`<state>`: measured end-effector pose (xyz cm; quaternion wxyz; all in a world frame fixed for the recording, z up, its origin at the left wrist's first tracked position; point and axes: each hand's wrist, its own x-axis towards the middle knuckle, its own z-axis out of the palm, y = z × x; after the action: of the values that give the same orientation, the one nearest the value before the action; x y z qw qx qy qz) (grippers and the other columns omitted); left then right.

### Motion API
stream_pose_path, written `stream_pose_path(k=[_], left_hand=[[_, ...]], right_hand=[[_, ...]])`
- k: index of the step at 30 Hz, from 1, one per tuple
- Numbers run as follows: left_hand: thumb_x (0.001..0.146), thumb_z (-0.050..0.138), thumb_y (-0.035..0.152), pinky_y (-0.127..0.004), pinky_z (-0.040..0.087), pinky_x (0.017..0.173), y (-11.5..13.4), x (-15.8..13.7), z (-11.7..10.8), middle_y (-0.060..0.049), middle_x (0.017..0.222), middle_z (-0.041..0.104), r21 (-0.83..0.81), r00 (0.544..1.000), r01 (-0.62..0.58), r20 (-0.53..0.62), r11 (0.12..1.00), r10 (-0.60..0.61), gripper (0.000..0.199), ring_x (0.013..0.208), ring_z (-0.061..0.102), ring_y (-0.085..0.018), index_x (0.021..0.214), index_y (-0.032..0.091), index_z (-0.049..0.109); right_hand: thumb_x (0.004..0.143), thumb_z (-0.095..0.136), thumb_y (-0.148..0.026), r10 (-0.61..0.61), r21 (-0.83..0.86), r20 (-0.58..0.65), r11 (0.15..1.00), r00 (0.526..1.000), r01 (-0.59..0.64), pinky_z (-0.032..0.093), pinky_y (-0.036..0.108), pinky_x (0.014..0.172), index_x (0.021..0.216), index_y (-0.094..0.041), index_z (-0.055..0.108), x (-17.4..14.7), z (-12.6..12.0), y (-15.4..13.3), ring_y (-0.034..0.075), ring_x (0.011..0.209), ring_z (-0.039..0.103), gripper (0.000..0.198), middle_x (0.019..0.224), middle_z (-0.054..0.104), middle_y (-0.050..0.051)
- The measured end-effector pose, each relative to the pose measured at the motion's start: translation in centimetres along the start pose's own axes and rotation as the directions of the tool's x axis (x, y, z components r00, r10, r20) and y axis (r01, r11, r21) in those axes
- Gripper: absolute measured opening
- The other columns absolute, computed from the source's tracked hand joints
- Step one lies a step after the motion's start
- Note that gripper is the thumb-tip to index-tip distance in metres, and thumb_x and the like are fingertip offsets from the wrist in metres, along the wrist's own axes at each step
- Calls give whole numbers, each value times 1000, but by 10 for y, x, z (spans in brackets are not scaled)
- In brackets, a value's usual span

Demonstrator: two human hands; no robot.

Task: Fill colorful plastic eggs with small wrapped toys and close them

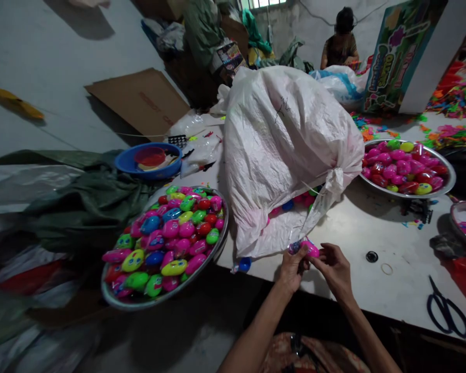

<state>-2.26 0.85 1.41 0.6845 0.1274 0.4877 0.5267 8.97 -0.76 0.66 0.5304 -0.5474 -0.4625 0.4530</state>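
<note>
— Fingers first: what were they on?
— Left hand (292, 270) had thumb and fingers pinched on a pink egg (310, 248). Right hand (337, 270) had thumb and forefinger curled in at the egg's right end; couldn't tell if they gripped or only touched.
— Where was the egg?
— Right of and below frame centre, over the table (357, 228) near its front edge, just in front of the white sack (287, 140).
— Why two hands?
— My guess: small, slick shell. One hand steadied it, leaving the other for fine work.
— And the sack there?
— Likely parked for short reach: its gap faced the hands, coloured pieces (288, 205) showing inside. Heaped metal basin (120, 301), left of centre, probably sat close for the same reason.
— Anything in the way?
— Sack, mostly. Filled the middle, hid the table behind it. Second basin (448, 178), at right, looked a longer reach. Blue piece (244, 264) lay by the sack's lower left corner at the table edge, easy to knock off.
— Right side?
— Scissors (445, 310) lower right; black disc (372, 256) and thin tan ring (391, 267) between them and the right hand. Printed box (396, 57) stood upper right; a co-worker (339, 51) was beyond the sack, top of frame.
</note>
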Motion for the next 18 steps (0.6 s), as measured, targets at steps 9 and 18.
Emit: stream_pose_path(k=[9,18], left_hand=[[53,79,37,-20,30,42,-9,-6,2,2,54,55,95,998,-26,54,995,21,33,41,41,-5,68,12,63],[58,76,36,-21,31,42,-28,-8,4,0,53,56,104,973,135,175,985,-152,32,39,45,-7,71,11,62]], right_hand=[[75,64,-33,-212,-242,-5,948,977,205,52,34,70,101,-19,56,-12,-8,4,19,77,60,30,86,60,5],[77,60,-38,-208,-338,-57,924,976,177,53,33,65,103,-22,59,-24,-33,-6,19,71,62,30,93,62,6]])
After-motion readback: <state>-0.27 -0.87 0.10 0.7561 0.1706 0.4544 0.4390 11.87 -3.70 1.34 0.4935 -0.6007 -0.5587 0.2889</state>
